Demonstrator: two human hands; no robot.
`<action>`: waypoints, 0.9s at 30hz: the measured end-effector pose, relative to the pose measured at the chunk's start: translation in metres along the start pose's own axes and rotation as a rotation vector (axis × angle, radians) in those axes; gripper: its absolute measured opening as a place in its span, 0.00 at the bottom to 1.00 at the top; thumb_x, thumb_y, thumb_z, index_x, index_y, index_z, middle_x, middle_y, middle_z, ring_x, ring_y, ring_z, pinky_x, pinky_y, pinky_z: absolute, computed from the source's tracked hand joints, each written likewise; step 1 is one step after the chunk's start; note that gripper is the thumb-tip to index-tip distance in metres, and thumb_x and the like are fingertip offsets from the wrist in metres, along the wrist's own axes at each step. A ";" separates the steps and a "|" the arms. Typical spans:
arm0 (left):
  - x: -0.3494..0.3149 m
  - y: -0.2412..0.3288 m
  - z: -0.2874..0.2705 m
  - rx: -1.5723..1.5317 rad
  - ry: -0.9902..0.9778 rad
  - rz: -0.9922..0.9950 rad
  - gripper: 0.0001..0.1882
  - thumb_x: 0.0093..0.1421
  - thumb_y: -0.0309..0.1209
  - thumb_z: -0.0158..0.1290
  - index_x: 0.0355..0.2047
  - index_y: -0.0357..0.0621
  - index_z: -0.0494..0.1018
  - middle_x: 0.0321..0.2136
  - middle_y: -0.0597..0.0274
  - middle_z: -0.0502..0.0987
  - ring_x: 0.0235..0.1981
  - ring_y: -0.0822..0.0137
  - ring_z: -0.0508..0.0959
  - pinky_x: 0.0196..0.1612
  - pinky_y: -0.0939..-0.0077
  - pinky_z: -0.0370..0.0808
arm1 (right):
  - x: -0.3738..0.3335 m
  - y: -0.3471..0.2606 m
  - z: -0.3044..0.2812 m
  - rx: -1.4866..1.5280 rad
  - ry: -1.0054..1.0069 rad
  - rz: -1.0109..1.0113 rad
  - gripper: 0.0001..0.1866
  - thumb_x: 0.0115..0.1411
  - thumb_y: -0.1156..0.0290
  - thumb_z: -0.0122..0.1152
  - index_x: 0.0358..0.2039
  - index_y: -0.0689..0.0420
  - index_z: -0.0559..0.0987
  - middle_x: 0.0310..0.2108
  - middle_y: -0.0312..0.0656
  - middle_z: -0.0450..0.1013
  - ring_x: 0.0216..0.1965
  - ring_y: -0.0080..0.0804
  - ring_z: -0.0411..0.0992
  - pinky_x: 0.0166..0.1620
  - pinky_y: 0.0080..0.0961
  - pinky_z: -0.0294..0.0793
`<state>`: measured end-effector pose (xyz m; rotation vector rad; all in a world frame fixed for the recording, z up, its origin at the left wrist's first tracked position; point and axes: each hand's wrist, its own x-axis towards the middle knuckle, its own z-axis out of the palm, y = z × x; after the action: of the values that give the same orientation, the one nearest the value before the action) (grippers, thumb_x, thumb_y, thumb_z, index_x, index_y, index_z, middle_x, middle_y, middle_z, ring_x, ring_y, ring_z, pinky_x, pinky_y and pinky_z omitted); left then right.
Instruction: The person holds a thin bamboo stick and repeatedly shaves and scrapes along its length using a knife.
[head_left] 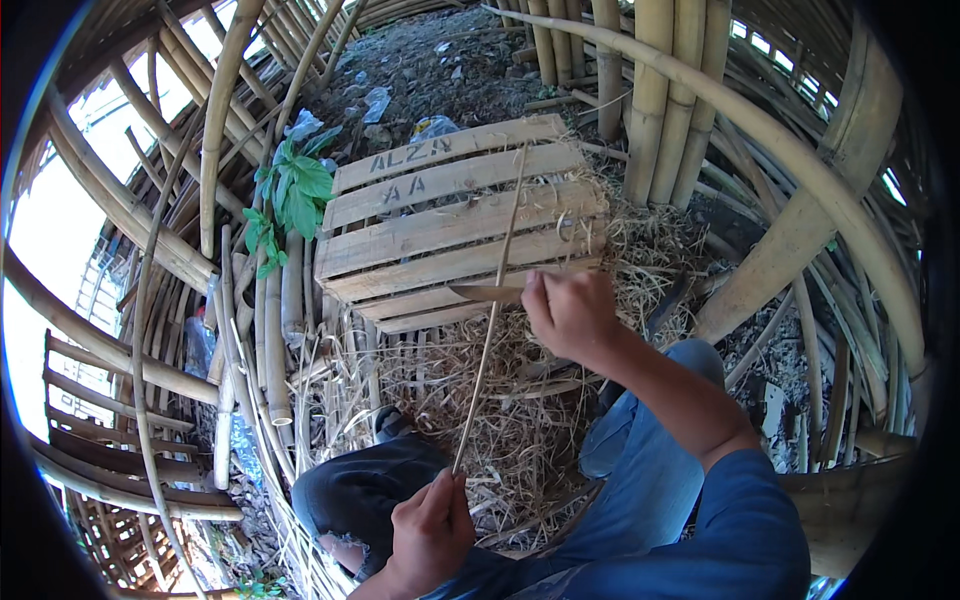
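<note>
My left hand [432,532] is closed round the lower end of a long thin bamboo strip [487,350], low in the view between my knees. The strip slants up and away, its far part lying over a slatted wooden crate [440,232]. My right hand [574,312] grips a knife, whose handle is hidden in the fist. The knife's blade [478,293] points left and crosses the strip near the crate's front edge. Whether the blade's edge is cutting into the strip cannot be made out.
Pale bamboo shavings [510,430] cover the ground between my legs and beside the crate. Bamboo poles [672,110] stand at the far right, and a curved pole [790,140] arches overhead. A green leafy plant [300,190] and bamboo lengths [272,340] are on the left.
</note>
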<state>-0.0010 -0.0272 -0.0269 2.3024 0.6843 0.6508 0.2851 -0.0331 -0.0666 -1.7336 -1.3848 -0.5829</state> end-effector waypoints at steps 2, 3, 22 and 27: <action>-0.001 -0.003 0.001 0.049 -0.008 0.054 0.03 0.56 0.18 0.52 0.26 0.35 0.69 0.13 0.54 0.67 0.11 0.56 0.69 0.14 0.66 0.63 | 0.006 0.010 -0.007 0.003 -0.160 0.216 0.25 0.62 0.68 0.41 0.07 0.53 0.68 0.01 0.34 0.57 0.01 0.24 0.55 0.06 0.27 0.53; -0.004 -0.004 0.001 0.048 -0.015 0.050 0.03 0.56 0.18 0.52 0.26 0.35 0.69 0.13 0.54 0.67 0.11 0.56 0.69 0.14 0.66 0.63 | 0.009 0.020 -0.007 -0.094 0.052 0.028 0.25 0.62 0.69 0.40 0.07 0.52 0.67 0.01 0.29 0.54 0.02 0.20 0.51 0.06 0.23 0.51; -0.014 -0.002 0.004 0.134 0.032 0.098 0.08 0.55 0.19 0.53 0.36 0.34 0.72 0.20 0.52 0.73 0.18 0.55 0.75 0.18 0.68 0.70 | 0.001 0.023 0.006 -0.038 -0.096 0.248 0.27 0.65 0.67 0.38 0.06 0.51 0.65 0.02 0.26 0.51 0.02 0.15 0.49 0.05 0.18 0.45; -0.019 -0.013 0.002 0.143 0.090 0.138 0.11 0.54 0.18 0.54 0.40 0.34 0.73 0.26 0.46 0.77 0.21 0.51 0.78 0.21 0.67 0.74 | 0.009 0.016 -0.002 0.055 -0.064 0.326 0.28 0.65 0.67 0.37 0.06 0.50 0.64 0.02 0.25 0.51 0.02 0.14 0.46 0.05 0.17 0.43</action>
<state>-0.0174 -0.0309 -0.0428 2.4817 0.6357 0.7958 0.3027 -0.0308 -0.0637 -1.8955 -1.1157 -0.3092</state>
